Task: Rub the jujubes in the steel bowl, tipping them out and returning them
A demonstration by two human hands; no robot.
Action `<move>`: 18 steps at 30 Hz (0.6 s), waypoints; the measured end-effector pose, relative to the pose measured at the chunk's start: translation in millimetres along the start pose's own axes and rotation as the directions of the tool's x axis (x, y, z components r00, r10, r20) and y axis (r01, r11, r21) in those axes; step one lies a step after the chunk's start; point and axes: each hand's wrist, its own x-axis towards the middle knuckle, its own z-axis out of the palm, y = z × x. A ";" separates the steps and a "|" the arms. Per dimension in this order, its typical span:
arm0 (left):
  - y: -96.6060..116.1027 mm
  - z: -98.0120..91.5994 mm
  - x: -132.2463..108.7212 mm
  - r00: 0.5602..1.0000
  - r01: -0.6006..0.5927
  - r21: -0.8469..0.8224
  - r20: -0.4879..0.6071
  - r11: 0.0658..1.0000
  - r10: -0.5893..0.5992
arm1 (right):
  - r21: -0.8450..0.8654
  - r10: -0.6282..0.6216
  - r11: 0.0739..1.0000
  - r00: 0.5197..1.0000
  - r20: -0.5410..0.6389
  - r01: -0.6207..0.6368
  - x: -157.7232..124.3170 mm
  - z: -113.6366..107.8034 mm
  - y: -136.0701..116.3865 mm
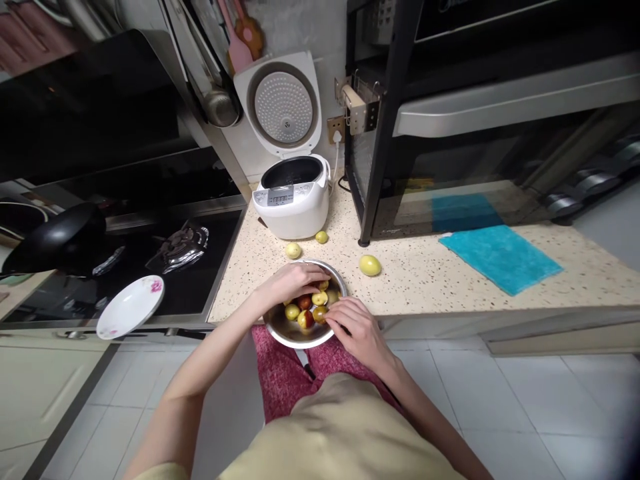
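Observation:
A steel bowl (300,343) holds several jujubes (293,312), some yellow-green, others patched red-brown. It sits at the counter's front edge, partly overhanging it. My left hand (291,283) reaches in over the left rim, its bent fingers closed at a jujube (324,285) near the far side; the fingers partly cover it. At the right rim, my right hand (356,328) has its fingertips together against a yellow-brown jujube (319,315). Outside the bowl lie a large green jujube (370,265), a paler one (293,251) and a small one (321,237).
Behind the bowl stands a white rice cooker (300,217), lid raised. A black-framed rack with an oven (450,167) rises at the right, a blue cloth (505,257) before it. On the left are a gas stove (183,247), a wok (60,237) and a floral plate (130,307) overhanging the edge.

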 end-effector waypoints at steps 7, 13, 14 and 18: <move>-20.3 -3.1 18.3 0.987 0.085 0.124 -0.145 0.989 -0.067 | -0.002 0.000 1.000 1.000 -0.004 0.000 -0.1 1.8 -0.3; -56.7 2.4 61.4 0.991 0.132 0.393 -0.075 0.910 -0.111 | 0.000 -0.003 1.000 1.000 -0.001 0.003 0.3 1.5 -0.6; -61.3 4.0 69.7 0.994 0.113 0.414 -0.049 0.903 -0.102 | 0.001 -0.003 1.000 1.000 -0.002 0.003 -0.2 1.7 -0.5; -71.3 11.7 97.8 0.997 0.022 0.477 0.060 0.878 -0.057 | 0.015 0.007 1.000 1.000 -0.004 -0.007 -2.8 3.0 0.2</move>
